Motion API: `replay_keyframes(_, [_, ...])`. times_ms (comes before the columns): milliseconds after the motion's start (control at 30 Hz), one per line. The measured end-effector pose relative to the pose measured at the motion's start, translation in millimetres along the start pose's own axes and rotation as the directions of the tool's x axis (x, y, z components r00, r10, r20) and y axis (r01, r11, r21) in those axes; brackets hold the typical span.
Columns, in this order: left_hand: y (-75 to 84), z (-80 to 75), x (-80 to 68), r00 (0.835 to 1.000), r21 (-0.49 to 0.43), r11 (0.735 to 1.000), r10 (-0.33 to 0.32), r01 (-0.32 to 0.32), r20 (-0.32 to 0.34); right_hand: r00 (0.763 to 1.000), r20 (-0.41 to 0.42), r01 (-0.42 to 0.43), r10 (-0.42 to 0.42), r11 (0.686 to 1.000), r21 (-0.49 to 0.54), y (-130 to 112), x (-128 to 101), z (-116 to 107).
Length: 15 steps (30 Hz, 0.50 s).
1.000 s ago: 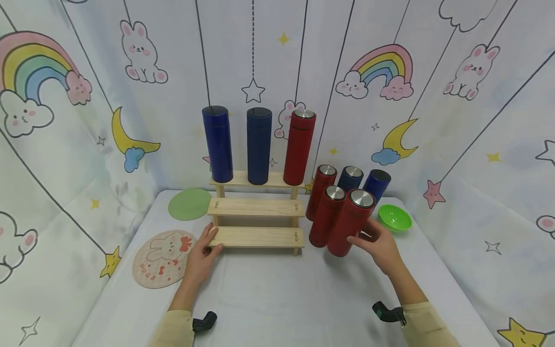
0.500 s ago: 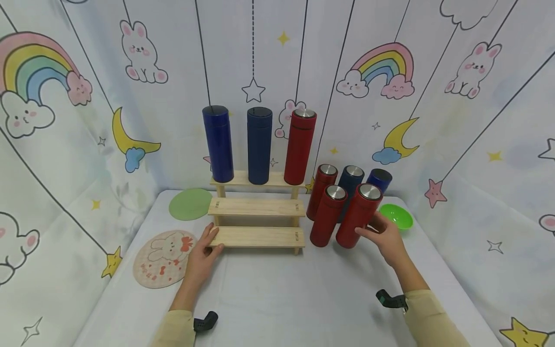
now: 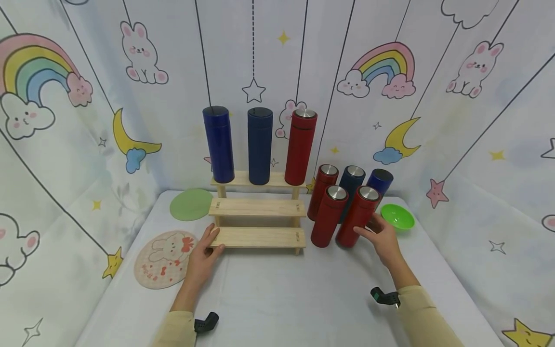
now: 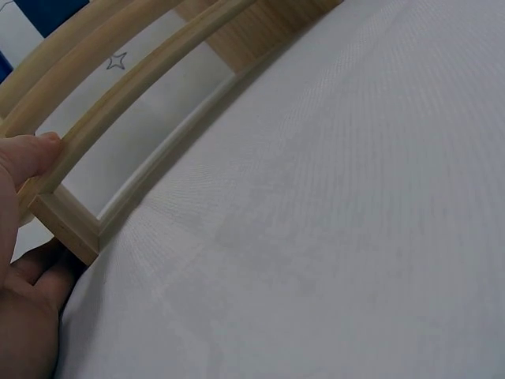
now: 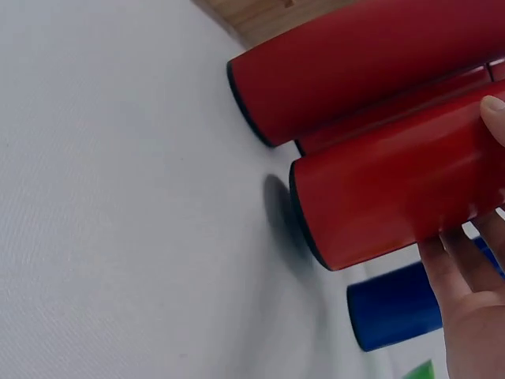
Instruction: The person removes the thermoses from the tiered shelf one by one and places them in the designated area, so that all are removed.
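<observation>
My right hand [image 3: 378, 235] grips a red bottle with a steel lid [image 3: 358, 217], tilted slightly, its base at or just above the white table. In the right wrist view the thumb [image 5: 493, 110] and fingers wrap that bottle [image 5: 394, 197], close beside a second red bottle [image 5: 355, 67]. My left hand [image 3: 207, 248] holds the left end of the bottom step of a three-step wooden rack [image 3: 257, 237]; the left wrist view shows the thumb [image 4: 24, 154] on the rack's corner [image 4: 67, 229]. Two blue bottles [image 3: 218, 144] and one red bottle [image 3: 300, 147] stand on the top step.
Right of the rack stand two more red bottles [image 3: 328, 216] and two blue ones [image 3: 378, 182]. A green bowl [image 3: 397, 217] sits at the far right, a green disc [image 3: 191, 204] and a bunny coaster [image 3: 161, 258] at the left. Cloth walls enclose the table [image 3: 282, 294].
My right hand has carried the red bottle back and to the right, lowering it from a raised, tilted hold to beside the other red bottle. The left hand has stayed on the rack.
</observation>
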<state>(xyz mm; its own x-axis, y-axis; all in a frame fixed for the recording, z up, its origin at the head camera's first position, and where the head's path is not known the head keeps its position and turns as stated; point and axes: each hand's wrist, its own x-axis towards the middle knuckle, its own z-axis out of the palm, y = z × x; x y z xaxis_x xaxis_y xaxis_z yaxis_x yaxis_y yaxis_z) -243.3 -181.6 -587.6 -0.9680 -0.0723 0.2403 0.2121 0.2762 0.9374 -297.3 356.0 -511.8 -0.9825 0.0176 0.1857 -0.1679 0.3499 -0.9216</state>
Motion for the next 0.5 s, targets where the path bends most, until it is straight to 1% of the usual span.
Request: replay_keyframes(500, [1.6, 0.3, 0.0, 1.000, -0.003, 1.000, 0.003, -0.003, -0.001, 1.000, -0.003, 0.003, -0.003, 1.000, -0.012, 10.5, -0.7, 6.4])
